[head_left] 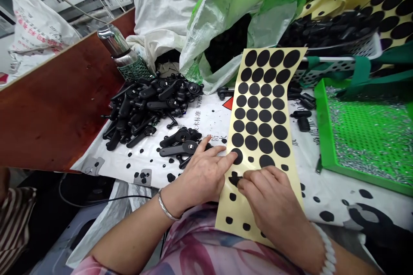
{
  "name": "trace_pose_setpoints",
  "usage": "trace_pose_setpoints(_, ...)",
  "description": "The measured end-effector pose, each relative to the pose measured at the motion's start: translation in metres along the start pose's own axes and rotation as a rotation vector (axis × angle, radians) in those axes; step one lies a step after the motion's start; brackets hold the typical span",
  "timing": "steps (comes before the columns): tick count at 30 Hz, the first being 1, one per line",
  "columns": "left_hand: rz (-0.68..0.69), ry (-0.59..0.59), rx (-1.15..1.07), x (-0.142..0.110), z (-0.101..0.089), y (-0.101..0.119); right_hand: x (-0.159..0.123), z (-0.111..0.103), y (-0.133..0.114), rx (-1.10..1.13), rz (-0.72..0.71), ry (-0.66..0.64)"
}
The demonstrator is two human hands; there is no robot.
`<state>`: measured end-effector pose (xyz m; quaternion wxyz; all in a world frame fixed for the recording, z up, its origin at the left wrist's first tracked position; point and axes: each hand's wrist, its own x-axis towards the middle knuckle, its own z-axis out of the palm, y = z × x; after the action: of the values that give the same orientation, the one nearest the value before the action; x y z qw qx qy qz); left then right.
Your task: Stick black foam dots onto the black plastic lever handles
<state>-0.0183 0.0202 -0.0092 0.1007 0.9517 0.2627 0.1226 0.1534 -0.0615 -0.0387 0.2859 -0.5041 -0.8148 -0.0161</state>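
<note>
A long yellow backing sheet (258, 107) covered with several round black stickers lies in front of me, its near end over my lap. My left hand (203, 172) rests on the sheet's left edge, fingers stretched, index tip by a black disc. My right hand (274, 200) is closed in a pinch on a small black part (235, 178) at the sheet's lower middle. Black plastic lever parts (179, 144) lie just beyond my left hand.
A large pile of black lever parts (145, 103) sits at left by a metal flask (118, 47). A green tray (325, 137) of small metal pieces stands right. White and green bags (226, 4) and a white basket (342, 62) of black parts are behind.
</note>
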Motion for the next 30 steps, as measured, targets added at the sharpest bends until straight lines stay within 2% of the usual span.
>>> trace_pose_setpoints(4,0.004,-0.014,-0.023,0.0,-0.007,0.002,-0.015,-0.021,0.012,0.269,0.148,0.041)
trace_pose_setpoints(7,0.0,-0.047,-0.057,0.015,-0.024,-0.004,-0.019,-0.03,0.027,0.427,0.324,0.119)
trace_pose_setpoints(10,-0.08,0.01,0.025,0.047,-0.045,-0.024,-0.021,-0.024,0.038,0.524,0.449,0.239)
trace_pose_setpoints(11,-0.129,0.043,0.092,0.061,-0.05,-0.033,-0.022,-0.02,0.04,0.551,0.465,0.263)
trace_pose_setpoints(13,-0.252,0.02,0.277,0.093,-0.056,-0.053,-0.024,-0.012,0.042,0.593,0.5,0.301)
trace_pose_setpoints(17,-0.27,-0.041,0.397,0.151,-0.045,-0.086,-0.029,-0.002,0.045,0.614,0.508,0.381)
trace_pose_setpoints(21,-0.211,-0.139,0.477,0.184,-0.023,-0.097,-0.031,-0.004,0.046,0.59,0.49,0.362)
trace_pose_setpoints(23,-0.207,-0.164,0.516,0.188,-0.02,-0.099,-0.032,-0.006,0.045,0.603,0.497,0.336)
trace_pose_setpoints(25,-0.216,-0.168,0.553,0.184,-0.026,-0.101,-0.032,-0.007,0.044,0.62,0.515,0.32)
trace_pose_setpoints(30,-0.174,-0.098,0.62,0.147,-0.066,-0.103,-0.032,-0.005,0.044,0.734,0.587,0.368)
